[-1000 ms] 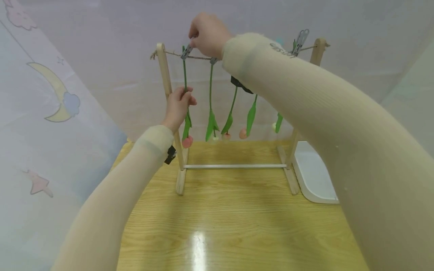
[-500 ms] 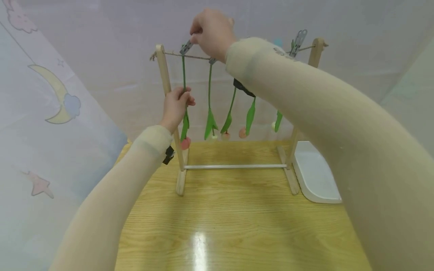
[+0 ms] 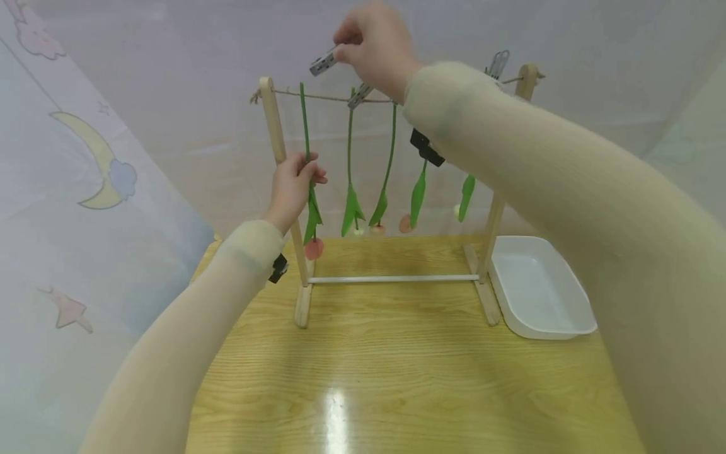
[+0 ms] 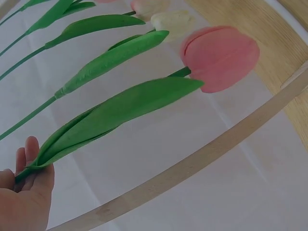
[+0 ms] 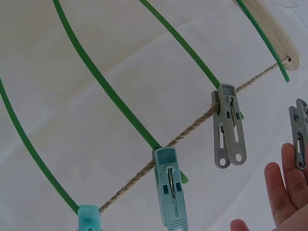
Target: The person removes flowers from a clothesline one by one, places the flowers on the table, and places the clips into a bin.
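My left hand pinches the green stem of an artificial pink tulip, which hangs head down near the left post. The stem's upper end stands free beside the rope, with no clip on it. Above the rope, my right hand pinches a grey clothespin, apart from both stem and rope. Another grey clothespin and a teal clothespin fix neighbouring stems to the rope. A white tulip hangs next to the pink one. My right forearm hides part of the rope.
A wooden rack with a white lower bar stands on the wood-grain table. More tulips hang towards its right post. A white tray sits at the right. A printed cloth hangs at the left.
The grey clothespin in my right hand has come off the rope and stem and moved up and right. My left hand has kept hold of the stem, now slightly lower.
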{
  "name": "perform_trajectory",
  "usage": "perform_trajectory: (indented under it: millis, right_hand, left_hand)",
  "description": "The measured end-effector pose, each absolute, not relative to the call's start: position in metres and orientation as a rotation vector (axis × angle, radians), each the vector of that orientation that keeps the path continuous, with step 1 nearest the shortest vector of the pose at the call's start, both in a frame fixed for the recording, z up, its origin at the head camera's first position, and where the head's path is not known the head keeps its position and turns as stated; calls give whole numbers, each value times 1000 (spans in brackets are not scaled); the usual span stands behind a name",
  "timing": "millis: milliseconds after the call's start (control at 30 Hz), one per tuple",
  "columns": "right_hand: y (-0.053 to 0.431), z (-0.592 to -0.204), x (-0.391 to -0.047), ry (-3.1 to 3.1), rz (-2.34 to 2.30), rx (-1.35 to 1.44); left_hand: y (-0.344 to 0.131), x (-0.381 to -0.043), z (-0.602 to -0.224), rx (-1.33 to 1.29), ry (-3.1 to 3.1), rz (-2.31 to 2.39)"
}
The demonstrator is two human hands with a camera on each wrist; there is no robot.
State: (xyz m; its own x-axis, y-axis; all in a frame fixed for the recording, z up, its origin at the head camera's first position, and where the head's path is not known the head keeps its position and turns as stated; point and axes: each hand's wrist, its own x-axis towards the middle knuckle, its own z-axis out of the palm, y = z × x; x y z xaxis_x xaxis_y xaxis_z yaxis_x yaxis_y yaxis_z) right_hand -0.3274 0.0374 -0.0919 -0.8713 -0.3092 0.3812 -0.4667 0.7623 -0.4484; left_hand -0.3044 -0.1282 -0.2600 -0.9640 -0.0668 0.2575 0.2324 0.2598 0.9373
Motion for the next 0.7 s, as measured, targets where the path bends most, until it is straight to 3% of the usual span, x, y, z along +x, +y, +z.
perform_trajectory:
  millis: [700]
  right_hand:
    - [80, -108, -306, -2509, 985, 618]
  left_hand:
    - [-134, -295, -260, -214, -2169, -1809]
